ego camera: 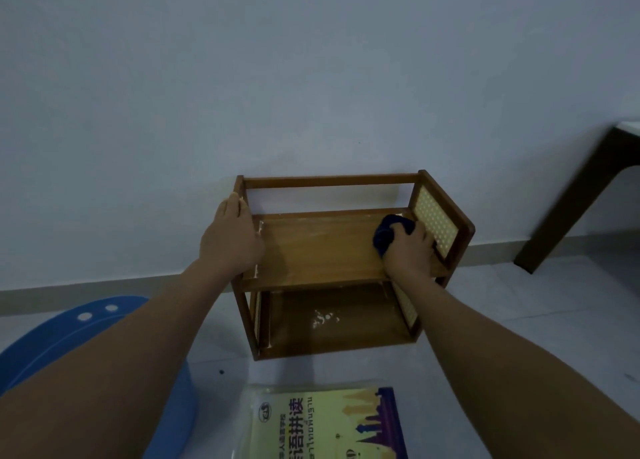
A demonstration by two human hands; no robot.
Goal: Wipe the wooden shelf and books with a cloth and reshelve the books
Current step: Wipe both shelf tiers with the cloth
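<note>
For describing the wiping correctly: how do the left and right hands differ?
The left hand holds the left side of the wooden shelf, without cloth. The right hand grips a dark blue cloth on the upper board, at its right end. Both are at the shelf.

Floor (502,302): wooden shelf (329,180) against the wall (311,77), book (329,424) in front.
Upper board (322,250): dark blue cloth (391,233) at right end.
Lower board (363,334): white specks (323,319).
</note>
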